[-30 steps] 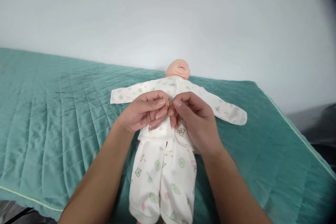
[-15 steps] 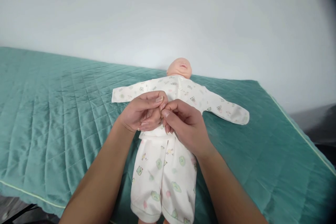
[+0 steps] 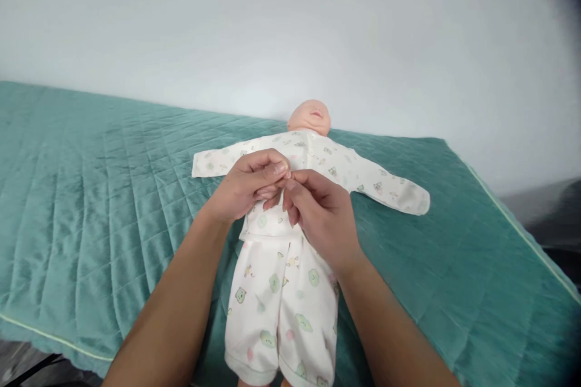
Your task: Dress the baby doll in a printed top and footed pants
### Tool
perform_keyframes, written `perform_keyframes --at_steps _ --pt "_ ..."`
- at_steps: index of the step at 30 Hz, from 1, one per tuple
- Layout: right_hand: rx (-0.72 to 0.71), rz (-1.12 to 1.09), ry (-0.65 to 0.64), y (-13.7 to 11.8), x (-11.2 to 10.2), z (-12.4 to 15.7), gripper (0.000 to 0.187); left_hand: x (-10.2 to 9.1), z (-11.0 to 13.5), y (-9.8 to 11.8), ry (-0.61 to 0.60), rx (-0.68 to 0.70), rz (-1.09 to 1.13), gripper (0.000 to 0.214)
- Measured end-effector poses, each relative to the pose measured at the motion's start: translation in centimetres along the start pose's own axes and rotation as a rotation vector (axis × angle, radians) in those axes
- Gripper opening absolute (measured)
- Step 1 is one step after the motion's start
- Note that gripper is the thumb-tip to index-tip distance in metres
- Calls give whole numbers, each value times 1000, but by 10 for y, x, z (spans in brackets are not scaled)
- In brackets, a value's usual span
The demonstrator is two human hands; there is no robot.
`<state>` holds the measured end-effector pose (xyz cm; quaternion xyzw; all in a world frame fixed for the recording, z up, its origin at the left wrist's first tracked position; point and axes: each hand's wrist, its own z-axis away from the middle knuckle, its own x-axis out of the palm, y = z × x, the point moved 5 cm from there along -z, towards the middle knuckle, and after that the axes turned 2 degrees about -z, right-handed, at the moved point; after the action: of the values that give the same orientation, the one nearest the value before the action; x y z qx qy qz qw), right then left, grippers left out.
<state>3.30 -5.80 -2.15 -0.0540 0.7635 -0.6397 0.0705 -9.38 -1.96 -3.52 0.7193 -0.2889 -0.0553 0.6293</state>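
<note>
A baby doll [image 3: 310,116] lies on its back on a teal quilted bed cover [image 3: 91,193], head toward the wall. It wears a white printed shirt [image 3: 345,166] with both sleeves spread out and matching white trousers [image 3: 284,308]. My left hand [image 3: 247,184] and my right hand [image 3: 318,214] meet over the doll's chest. Both pinch the front of the shirt with curled fingers, fingertips touching each other. What lies between the fingertips is hidden.
A plain pale wall [image 3: 290,30] rises right behind the bed. The bed's right edge [image 3: 512,230] with light piping drops to a dark floor [image 3: 554,224]. The near edge [image 3: 49,335] runs at lower left.
Both hands have shifted slightly up the doll's chest and stay pinched together on the shirt front. The right hand has drawn in toward the left. The doll has not moved.
</note>
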Motion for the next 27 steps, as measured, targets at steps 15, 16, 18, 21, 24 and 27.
perform_keyframes --at_steps 15,16,18,21,24,27 --pt "26 -85 -6 5 -4 -4 24 4 -1 3 17 51 -104 27" --pt "28 -99 -2 5 -4 -4 23 5 -1 3 -3 49 -108 26" --pt "37 -119 1 6 -4 -4 25 7 0 3 -29 43 -110 24" --pt "50 -129 1 7 -5 -5 27 7 1 3 -41 42 -100 23" --pt "45 -133 -12 6 -4 -5 27 8 0 3 -51 49 -91 23" --pt "33 -144 -17 4 -3 -5 29 10 -1 2 -61 76 -85 20"
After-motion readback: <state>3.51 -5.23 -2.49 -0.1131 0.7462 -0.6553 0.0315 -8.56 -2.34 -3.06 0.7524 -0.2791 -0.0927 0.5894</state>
